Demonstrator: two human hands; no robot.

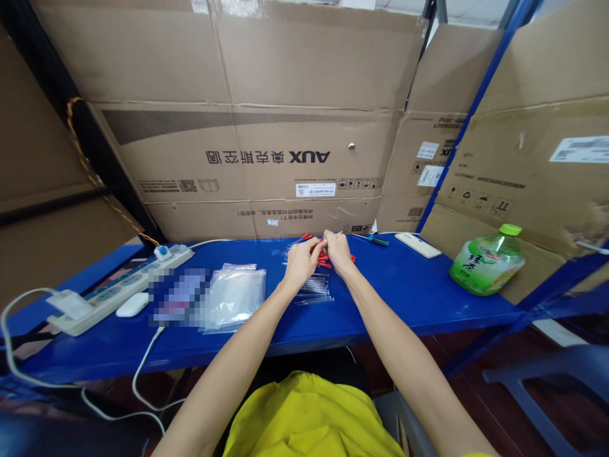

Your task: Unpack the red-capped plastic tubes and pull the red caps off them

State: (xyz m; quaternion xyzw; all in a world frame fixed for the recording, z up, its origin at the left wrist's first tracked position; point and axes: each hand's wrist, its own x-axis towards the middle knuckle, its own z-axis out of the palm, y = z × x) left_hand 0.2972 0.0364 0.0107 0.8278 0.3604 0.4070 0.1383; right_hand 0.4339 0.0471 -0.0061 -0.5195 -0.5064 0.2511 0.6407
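Both of my hands meet over the middle of the blue shelf [404, 298]. My left hand [301, 260] is closed in a pinch, its fingertips touching those of my right hand [339, 251], which is also pinched. What they hold is too small to make out. Just beyond and between them lie several small red caps [324, 257]. A row of clear thin tubes [314, 291] lies on the shelf under my wrists.
Clear plastic bags [234, 297] and a blurred phone [177, 297] lie left of the hands, then a white power strip [118, 292]. A green-handled screwdriver [377, 240], a white remote-like device [419, 245] and a green drink bottle [486, 261] sit to the right. Cardboard boxes [266, 152] wall the back.
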